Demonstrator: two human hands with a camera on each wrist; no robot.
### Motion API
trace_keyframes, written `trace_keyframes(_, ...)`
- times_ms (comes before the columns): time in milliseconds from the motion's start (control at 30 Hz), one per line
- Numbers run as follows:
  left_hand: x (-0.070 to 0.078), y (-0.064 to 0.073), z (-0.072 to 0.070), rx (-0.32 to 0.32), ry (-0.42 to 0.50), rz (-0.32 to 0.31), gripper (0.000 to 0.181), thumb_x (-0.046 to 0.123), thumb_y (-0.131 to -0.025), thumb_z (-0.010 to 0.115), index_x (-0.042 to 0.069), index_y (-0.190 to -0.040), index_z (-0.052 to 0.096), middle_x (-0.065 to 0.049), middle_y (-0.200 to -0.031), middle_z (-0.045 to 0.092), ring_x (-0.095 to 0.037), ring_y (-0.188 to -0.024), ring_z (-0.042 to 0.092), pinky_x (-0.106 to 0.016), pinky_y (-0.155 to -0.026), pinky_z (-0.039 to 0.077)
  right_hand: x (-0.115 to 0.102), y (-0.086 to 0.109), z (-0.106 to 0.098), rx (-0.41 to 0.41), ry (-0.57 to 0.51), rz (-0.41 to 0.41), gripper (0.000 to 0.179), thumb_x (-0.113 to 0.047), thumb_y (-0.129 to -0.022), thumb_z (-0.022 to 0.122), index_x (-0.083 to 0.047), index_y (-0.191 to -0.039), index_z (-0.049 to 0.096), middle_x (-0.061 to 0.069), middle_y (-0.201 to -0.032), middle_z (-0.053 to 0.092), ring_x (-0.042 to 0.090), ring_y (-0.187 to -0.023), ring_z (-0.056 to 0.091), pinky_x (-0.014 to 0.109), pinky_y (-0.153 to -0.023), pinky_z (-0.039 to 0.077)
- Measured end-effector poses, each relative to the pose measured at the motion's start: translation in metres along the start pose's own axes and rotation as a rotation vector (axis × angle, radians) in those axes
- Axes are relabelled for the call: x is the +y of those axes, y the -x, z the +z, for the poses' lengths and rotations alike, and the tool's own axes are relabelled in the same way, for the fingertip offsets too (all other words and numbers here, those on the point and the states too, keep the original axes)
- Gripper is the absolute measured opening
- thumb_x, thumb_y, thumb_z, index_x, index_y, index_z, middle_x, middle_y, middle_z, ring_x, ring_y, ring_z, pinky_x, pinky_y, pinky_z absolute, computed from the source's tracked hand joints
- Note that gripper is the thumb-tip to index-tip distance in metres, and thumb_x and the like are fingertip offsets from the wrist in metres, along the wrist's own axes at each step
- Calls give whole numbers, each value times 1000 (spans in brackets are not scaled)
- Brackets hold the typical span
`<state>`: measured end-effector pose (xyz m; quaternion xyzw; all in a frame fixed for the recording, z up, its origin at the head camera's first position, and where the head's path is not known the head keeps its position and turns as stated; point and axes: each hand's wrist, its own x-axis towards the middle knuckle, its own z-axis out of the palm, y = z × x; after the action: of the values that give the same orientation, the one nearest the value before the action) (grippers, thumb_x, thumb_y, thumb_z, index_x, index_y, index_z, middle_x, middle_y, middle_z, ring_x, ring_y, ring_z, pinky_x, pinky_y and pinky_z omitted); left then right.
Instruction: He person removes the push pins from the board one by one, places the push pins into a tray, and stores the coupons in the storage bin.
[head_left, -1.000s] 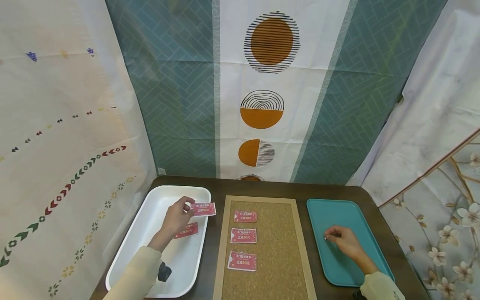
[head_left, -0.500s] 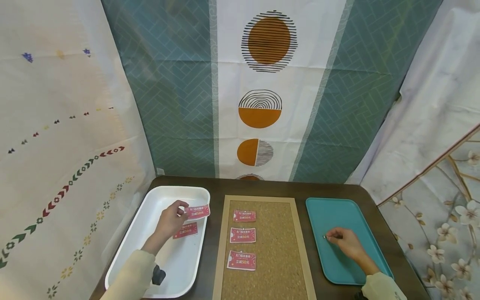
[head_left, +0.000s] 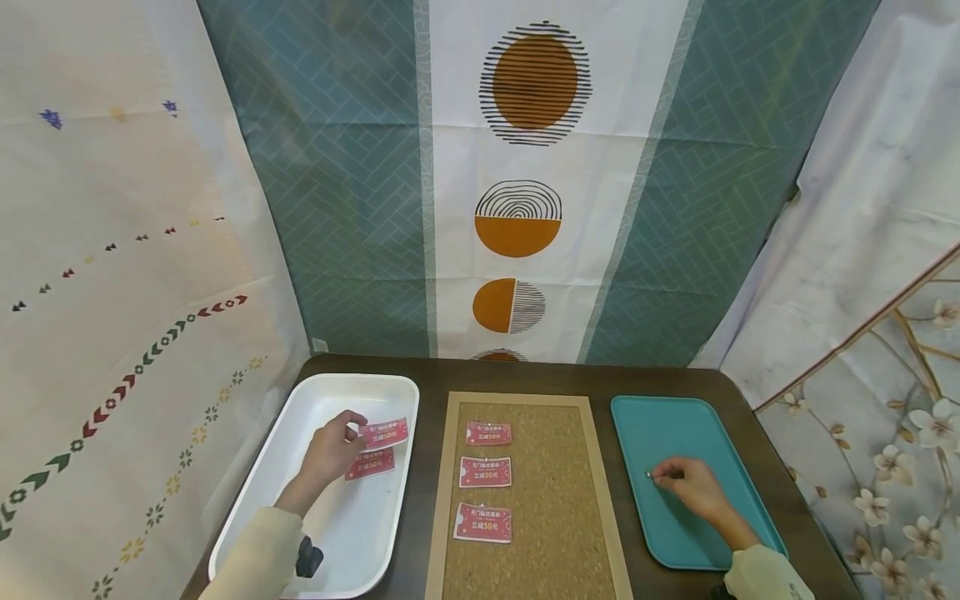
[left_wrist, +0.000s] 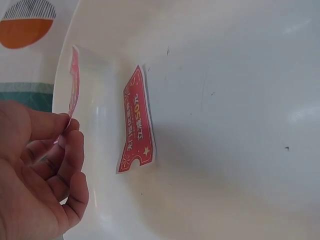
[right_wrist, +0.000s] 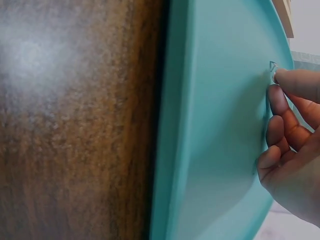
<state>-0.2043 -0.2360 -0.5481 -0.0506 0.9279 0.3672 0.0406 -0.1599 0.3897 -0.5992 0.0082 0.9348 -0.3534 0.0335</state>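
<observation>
My left hand [head_left: 332,446] is over the white tray, pinching a pink coupon [head_left: 386,434] by its left edge between thumb and fingertips. In the left wrist view that coupon [left_wrist: 74,82] appears nearly edge-on. A second coupon [left_wrist: 137,122] lies in the tray, slightly bent; in the head view the held one partly overlaps it. Over the teal tray, my right hand [head_left: 690,483] pinches a small shiny pin [right_wrist: 273,69] between thumb and forefinger, its other fingers curled. Most of the pin is hidden by the fingertips.
Between the white tray [head_left: 255,467] and teal tray [head_left: 675,417] lies a wood-framed cork board [head_left: 555,500]. Three pink coupons [head_left: 485,472] hang down its left side, with small pins at their tops. Curtains enclose the dark table [head_left: 525,377] behind and at both sides.
My left hand has moved left and slightly down with its coupon, back over the tray from near its right rim. The right hand stays nearly in place, the pin now showing more at its fingertips.
</observation>
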Motion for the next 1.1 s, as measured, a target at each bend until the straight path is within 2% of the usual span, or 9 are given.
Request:
trace_keyframes(200, -11, -2, -1, -25, -35, -46, 36, 11, -97, 70, -1, -129, 62, -16, -100, 69, -24, -81, 64, -33, -64, 56, -2, 1, 1, -7, -2, 5, 4, -6, -90, 79, -6, -95, 80, 7, -94, 78, 13, -84, 63, 28, -70, 49)
trace_keyframes(600, -19, -5, -2, -90, -78, -133, 38, 10, -95, 70, -2, -129, 62, -19, -104, 68, -28, -88, 66, -35, -67, 54, -1, 1, 2, -6, 10, 12, 4, -8, -90, 78, -7, -94, 80, 4, -92, 76, 9, -80, 60, 28, -69, 47)
trace_keyframes(933, -25, -5, -2, -121, -114, -138, 40, 12, -94, 70, -5, -129, 62, -14, -97, 71, -24, -81, 66, -34, -66, 52, -1, 4, 3, -24, -36, 25, 6, -7, -93, 77, -7, -98, 80, 6, -95, 77, 10, -80, 62, 28, -68, 50)
trace_keyframes(1100, -28, -4, -2, -119, -121, -130, 40, 11, -92, 70, -5, -129, 62, -13, -95, 71, -22, -79, 66, -33, -65, 51, -1, 3, 4, -16, -23, 18, 6, -9, -93, 77, -6, -98, 80, 6, -95, 77, 10, -80, 62, 28, -68, 49)
